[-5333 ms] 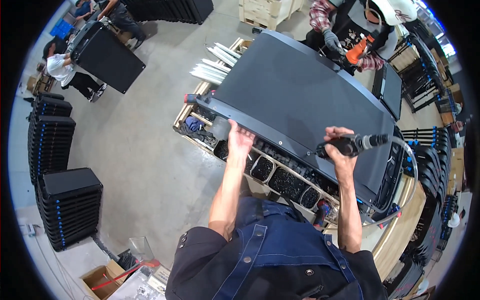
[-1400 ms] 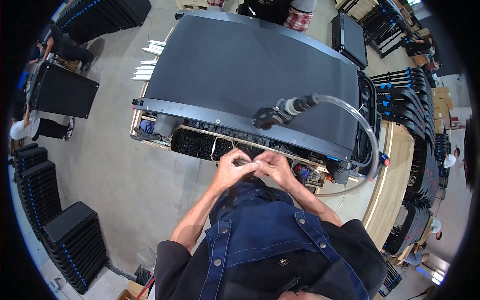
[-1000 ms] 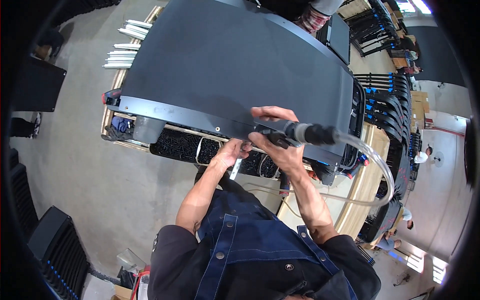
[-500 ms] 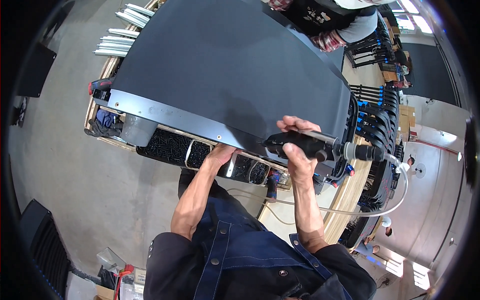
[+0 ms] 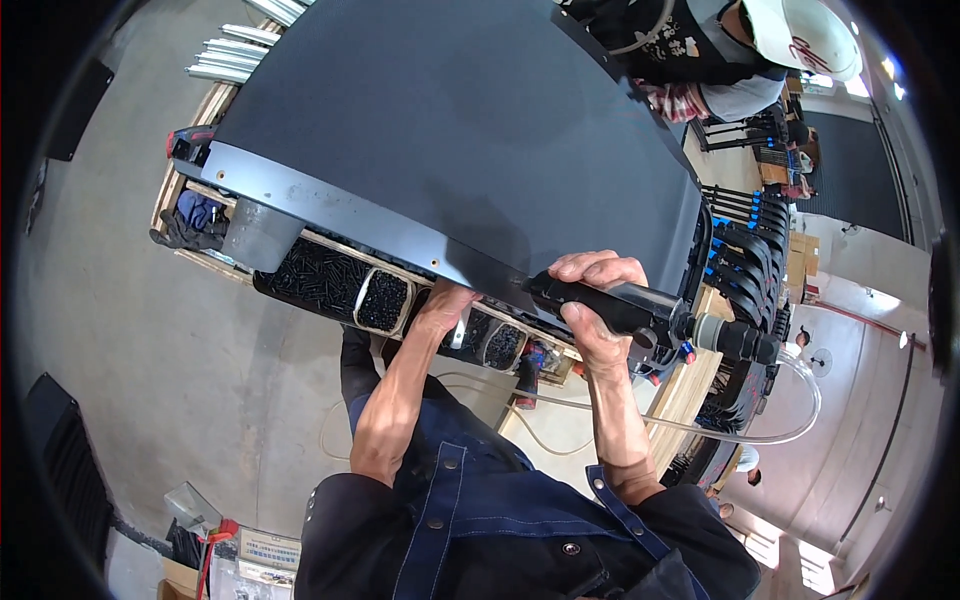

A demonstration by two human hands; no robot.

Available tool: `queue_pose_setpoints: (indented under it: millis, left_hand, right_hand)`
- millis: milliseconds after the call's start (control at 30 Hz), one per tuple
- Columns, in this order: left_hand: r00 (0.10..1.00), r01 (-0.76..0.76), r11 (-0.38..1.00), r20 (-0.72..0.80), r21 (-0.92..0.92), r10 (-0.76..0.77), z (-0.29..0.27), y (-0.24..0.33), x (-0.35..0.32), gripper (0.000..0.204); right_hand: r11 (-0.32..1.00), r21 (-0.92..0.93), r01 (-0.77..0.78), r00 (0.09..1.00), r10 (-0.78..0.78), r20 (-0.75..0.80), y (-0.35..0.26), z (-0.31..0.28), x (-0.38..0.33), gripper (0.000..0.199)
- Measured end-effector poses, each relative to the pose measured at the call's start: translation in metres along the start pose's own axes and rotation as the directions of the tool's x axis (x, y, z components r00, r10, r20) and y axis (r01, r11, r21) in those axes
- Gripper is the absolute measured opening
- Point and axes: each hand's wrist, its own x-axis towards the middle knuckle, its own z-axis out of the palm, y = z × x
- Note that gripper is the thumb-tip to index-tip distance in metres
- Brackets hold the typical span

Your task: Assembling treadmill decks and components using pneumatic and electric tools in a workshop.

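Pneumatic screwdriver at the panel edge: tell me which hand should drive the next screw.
Right, probably. The right hand already grips the black pneumatic screwdriver at the grey panel's front edge; the left hand reaches beneath that edge, above the screw bins.

Both arms outstretched, right hand (image 5: pixel 592 300) clenched

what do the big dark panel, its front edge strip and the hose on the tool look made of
Big dark panel: probably painted or coated sheet metal, matte charcoal with no glare.
Front edge strip: bare-looking metal, grey with a dull sheen and small holes.
Hose: clear flexible plastic, see-through and curving in a loop from the tool in the right hand.
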Motion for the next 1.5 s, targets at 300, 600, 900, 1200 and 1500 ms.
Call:
queue_pose_setpoints:
  millis: [300,600,900,1200,1500]
  left_hand:
    - [0.988,-0.037,0.999,-0.149,-0.032,0.031,0.010,0.016,-0.010,0.036]
    - [0.999,0.004,0.890,-0.040,0.456,0.016,-0.015,0.012,-0.030,0.021]
    - [0.805,0.100,0.080,-0.128,0.992,0.580,-0.134,0.054,-0.086,0.023]
    - [0.996,-0.080,0.871,0.014,0.485,0.084,-0.027,0.060,-0.088,0.057]
    - [0.979,-0.108,0.994,-0.178,-0.016,0.104,0.057,0.012,-0.063,0.030]
  right_hand:
    - [0.998,0.002,-0.058,0.998,0.058,-0.021,0.002,0.005,-0.002,0.050]
    - [0.993,-0.120,0.000,0.930,-0.044,-0.365,-0.003,0.026,-0.003,0.057]
    - [0.984,-0.176,-0.034,0.870,-0.058,-0.489,-0.009,0.051,-0.009,0.046]
    - [0.978,0.083,0.192,0.769,-0.098,-0.632,-0.094,-0.005,-0.039,0.054]
    - [0.902,0.056,-0.429,0.355,0.225,-0.907,-0.072,-0.084,-0.259,0.031]
